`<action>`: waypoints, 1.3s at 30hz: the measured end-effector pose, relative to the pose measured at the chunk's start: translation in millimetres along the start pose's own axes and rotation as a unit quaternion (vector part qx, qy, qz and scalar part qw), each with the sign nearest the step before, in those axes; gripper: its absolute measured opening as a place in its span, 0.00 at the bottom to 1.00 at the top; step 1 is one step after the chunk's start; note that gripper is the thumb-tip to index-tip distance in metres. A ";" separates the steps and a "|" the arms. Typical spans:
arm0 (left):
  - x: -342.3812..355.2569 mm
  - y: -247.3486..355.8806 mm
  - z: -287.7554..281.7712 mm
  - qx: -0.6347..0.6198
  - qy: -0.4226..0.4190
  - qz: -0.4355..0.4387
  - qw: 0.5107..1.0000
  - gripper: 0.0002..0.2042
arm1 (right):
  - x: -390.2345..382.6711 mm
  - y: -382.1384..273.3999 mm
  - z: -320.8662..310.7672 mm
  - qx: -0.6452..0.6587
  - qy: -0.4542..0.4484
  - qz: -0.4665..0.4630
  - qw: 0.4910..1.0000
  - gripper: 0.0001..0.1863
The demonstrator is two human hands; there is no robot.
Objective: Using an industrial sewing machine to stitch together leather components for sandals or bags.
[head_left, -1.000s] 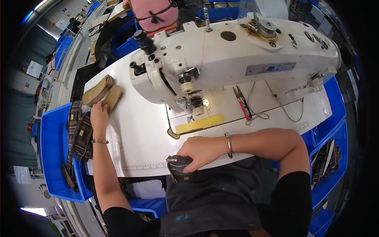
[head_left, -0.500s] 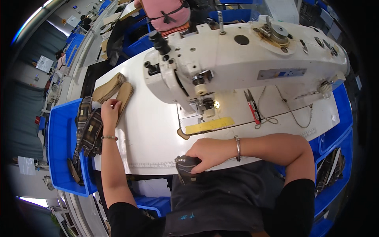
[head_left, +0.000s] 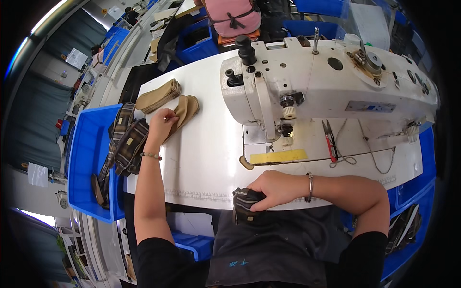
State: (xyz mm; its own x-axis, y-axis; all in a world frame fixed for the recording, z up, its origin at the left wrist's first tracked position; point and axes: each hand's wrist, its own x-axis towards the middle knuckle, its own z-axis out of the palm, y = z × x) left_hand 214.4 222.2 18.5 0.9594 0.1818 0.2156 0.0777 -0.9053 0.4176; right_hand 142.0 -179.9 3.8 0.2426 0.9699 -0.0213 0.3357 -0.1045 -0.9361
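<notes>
My left hand (head_left: 162, 127) reaches to the far left of the white sewing table, its fingers pinched at the edge of the top tan insole (head_left: 185, 108) of a stack. A second stack of tan insoles (head_left: 161, 95) lies just beyond. Near the table's front edge, my right hand (head_left: 276, 189) grips a dark plaid shoe upper (head_left: 244, 204) with a small pale label. Part of that upper hangs past the edge, and my fingers hide its right end.
A white sewing machine (head_left: 331, 81) fills the table's right side. Red-handled thread snips (head_left: 330, 141) and loose cord (head_left: 346, 161) lie under its arm. Plaid uppers (head_left: 130, 149) spill over a blue bin (head_left: 79, 168) on the left; another blue bin (head_left: 418, 240) holds pieces at right.
The view has swung, so the table and machine sit farther right in the picture. My left fingers have closed at the top insole's edge. My right hand keeps its grip on the upper.
</notes>
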 end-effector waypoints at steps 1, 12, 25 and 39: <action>-0.9 8.8 0.4 -0.004 -0.031 0.032 0.999 0.06 | -1.0 0.8 -0.6 0.001 0.000 0.000 1.000 0.21; -52.9 104.0 -28.1 -0.081 -0.249 0.037 0.964 0.04 | -3.9 1.6 0.3 0.040 -0.046 0.006 0.998 0.17; -24.8 33.5 -1.6 -0.021 -0.102 0.166 0.981 0.04 | -2.1 3.4 6.6 0.096 -0.044 -0.016 0.994 0.18; -118.6 152.2 11.3 -0.080 -0.075 0.216 0.970 0.09 | -2.7 -6.2 2.4 0.328 0.015 0.008 0.944 0.13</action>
State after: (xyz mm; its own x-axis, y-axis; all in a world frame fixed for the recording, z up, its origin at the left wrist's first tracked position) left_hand 115.4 58.5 46.5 0.9226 -0.2700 0.2756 -0.3721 -0.8116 0.4503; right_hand 137.1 -181.4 8.8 0.2723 0.9615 -0.0364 -0.3022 0.0496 -0.9520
